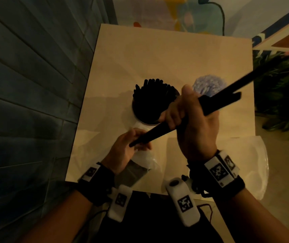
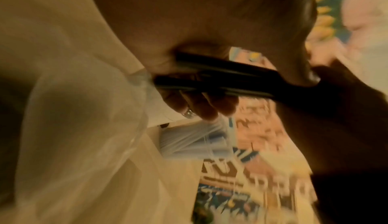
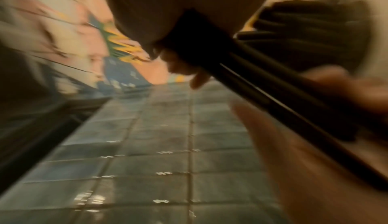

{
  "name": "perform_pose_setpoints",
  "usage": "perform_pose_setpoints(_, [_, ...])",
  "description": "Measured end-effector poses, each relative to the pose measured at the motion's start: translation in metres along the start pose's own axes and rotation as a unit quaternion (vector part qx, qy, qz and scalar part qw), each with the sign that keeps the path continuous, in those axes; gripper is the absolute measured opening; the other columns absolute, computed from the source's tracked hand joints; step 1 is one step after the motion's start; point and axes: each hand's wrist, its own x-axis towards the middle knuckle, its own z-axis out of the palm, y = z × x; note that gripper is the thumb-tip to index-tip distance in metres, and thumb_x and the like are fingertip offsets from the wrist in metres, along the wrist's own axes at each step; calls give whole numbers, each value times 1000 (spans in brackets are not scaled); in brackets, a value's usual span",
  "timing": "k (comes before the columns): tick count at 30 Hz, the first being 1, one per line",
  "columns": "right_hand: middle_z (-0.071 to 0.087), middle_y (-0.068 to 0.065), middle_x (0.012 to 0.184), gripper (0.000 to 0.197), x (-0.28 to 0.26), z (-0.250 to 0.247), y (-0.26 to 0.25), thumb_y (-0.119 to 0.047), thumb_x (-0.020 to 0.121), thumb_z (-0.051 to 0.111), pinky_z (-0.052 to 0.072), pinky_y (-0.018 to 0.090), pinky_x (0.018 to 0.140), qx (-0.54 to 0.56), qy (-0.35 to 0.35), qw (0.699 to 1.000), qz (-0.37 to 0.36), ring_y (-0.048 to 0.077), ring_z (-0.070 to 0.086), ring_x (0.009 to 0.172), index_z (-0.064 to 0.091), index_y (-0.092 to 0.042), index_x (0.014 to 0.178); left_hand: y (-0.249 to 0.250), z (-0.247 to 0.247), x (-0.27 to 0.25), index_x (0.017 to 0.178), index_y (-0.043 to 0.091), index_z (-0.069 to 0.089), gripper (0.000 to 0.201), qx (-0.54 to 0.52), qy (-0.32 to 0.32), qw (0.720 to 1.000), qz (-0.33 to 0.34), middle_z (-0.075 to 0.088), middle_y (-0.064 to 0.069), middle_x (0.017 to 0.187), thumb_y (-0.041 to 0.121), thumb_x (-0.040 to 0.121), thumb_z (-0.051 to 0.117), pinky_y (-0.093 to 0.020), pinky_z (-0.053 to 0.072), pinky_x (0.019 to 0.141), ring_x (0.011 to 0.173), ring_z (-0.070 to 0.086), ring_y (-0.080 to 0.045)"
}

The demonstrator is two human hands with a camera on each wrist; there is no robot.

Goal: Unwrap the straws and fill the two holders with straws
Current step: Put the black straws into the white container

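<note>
A bundle of black straws [image 1: 215, 106] slants from lower left to upper right above the beige table [image 1: 157, 55]. My right hand [image 1: 177, 118] grips its middle, and the wrist view shows that hand [image 3: 184, 58] wrapped round the dark bundle [image 3: 273, 98]. My left hand [image 1: 138, 141] pinches the bundle's lower end, with a clear plastic wrapper [image 1: 145, 160] hanging under it. Up close, the left hand [image 2: 199, 86] holds the straws [image 2: 231, 81] beside the wrapper [image 2: 84, 128]. Behind the hands, one clear holder [image 1: 136, 116] is packed with black straws [image 1: 154, 97], and a second holder of white straws [image 1: 208, 83] stands to its right.
Another crumpled clear wrapper [image 1: 256, 163] lies at the table's right front corner. A dark tiled wall [image 1: 26, 102] runs along the left side. A leafy plant [image 1: 280, 95] stands past the right edge, and a painted wall [image 1: 184, 13] is behind the table.
</note>
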Motion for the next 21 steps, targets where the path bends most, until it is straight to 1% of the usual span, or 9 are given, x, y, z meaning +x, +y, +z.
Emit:
perform_pose_setpoints(2, [41,0,45,42,-2,2,-5,-14,99,50,47,37,53,-3,-1,999,-33,22,41,38,44,-10,57,0,1,1,106,4,60,82,-162,39,983,-72,68,-16,91,78,72,50,-40,50,78,78,67,-28])
perform_pose_setpoints(3, [45,-1,46,39,-5,3,-3,-15,96,54,48,38,54,-15,-11,999,-38,22,45,38,46,-11,58,0,4,1,110,3,60,81,-197,43,975,-93,68,-17,94,75,76,45,-40,49,77,77,68,-28])
perform_pose_setpoints(5, [53,1,50,30,-10,4,7,-15,91,60,51,45,55,-48,-29,998,-29,22,55,44,52,-11,63,0,8,2,122,4,58,81,-217,35,970,-107,68,-18,103,71,79,45,-38,47,72,75,66,-26])
perform_pose_setpoints(7, [59,6,57,24,-15,2,22,-14,90,64,54,49,58,-92,-48,995,-5,27,62,52,56,-6,68,1,12,3,131,9,58,73,-213,15,972,-100,63,-20,123,64,86,47,-34,46,67,76,63,-24])
perform_pose_setpoints(9, [60,11,59,28,-20,-1,34,-14,94,63,54,47,60,-121,-61,991,20,34,63,57,56,-5,69,-1,16,4,126,19,66,55,-178,-17,980,-90,59,-18,132,57,95,41,-32,46,65,79,61,-22])
perform_pose_setpoints(11, [56,11,56,32,-17,-5,38,-12,98,56,52,43,59,-113,-52,992,28,32,60,54,52,-7,66,-1,19,6,113,16,71,50,-146,1,983,-108,66,-16,116,51,99,38,-35,48,68,79,63,-24])
perform_pose_setpoints(14, [51,11,55,34,7,-17,44,-12,101,51,51,50,59,-123,-4,992,-1,32,55,52,49,-8,67,1,11,14,91,4,65,43,-83,104,982,-137,69,-17,89,44,97,49,-40,53,74,73,69,-28])
perform_pose_setpoints(18, [56,13,56,34,45,-24,50,-21,99,57,50,59,61,-192,47,980,-32,38,58,55,53,-15,66,-3,-11,15,89,4,65,29,-35,154,984,-79,70,-17,89,32,93,60,-43,53,84,81,70,-27])
perform_pose_setpoints(21, [58,8,59,32,66,-21,46,-19,97,60,52,55,63,-201,46,976,-62,36,60,58,54,-19,66,-2,-18,15,86,10,64,22,42,183,982,-13,69,-7,79,31,93,61,-38,51,77,78,67,-21])
